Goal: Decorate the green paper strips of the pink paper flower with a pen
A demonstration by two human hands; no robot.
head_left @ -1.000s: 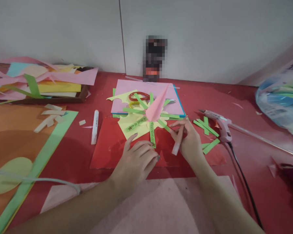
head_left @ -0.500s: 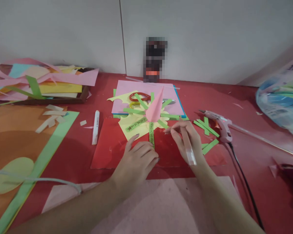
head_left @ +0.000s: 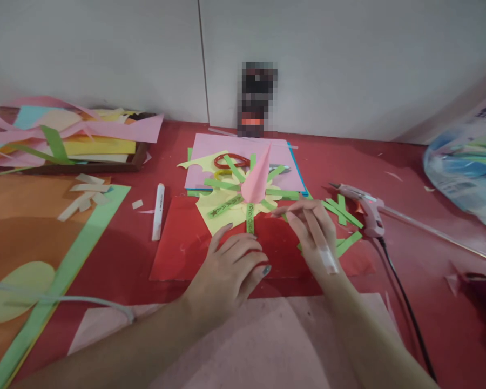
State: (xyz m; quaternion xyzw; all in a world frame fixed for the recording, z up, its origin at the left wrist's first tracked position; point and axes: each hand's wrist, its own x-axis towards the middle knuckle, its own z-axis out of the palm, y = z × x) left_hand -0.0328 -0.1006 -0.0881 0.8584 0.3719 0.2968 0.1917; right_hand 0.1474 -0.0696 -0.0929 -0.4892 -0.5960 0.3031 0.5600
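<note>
A pink paper cone (head_left: pixel 256 181) stands upright on a pale yellow paper flower (head_left: pixel 272 204). Green paper strips radiate from around the cone; two near ones carry dark drawn marks, including the front strip (head_left: pixel 250 219). My left hand (head_left: pixel 230 267) lies just in front of that strip, holding nothing, fingers apart and curved. My right hand (head_left: pixel 314 229) is closed around a pen (head_left: pixel 316 232), its pale end pointing back toward my wrist. The pen tip is near the flower's right side. Beneath is a red board (head_left: pixel 178 254).
A glue gun (head_left: pixel 362 202) with a cord lies at right, beside loose green strips (head_left: pixel 342 210). A white marker (head_left: pixel 157 213) lies at left. Red-handled scissors (head_left: pixel 229 158) rest behind the flower. A paper-filled tray (head_left: pixel 135 160) and a plastic bag (head_left: pixel 461 156) flank the work.
My left hand's fingers have drawn back slightly from the front strip, and its thumb has spread. My right hand has tilted, with the pen's back end swinging rightward.
</note>
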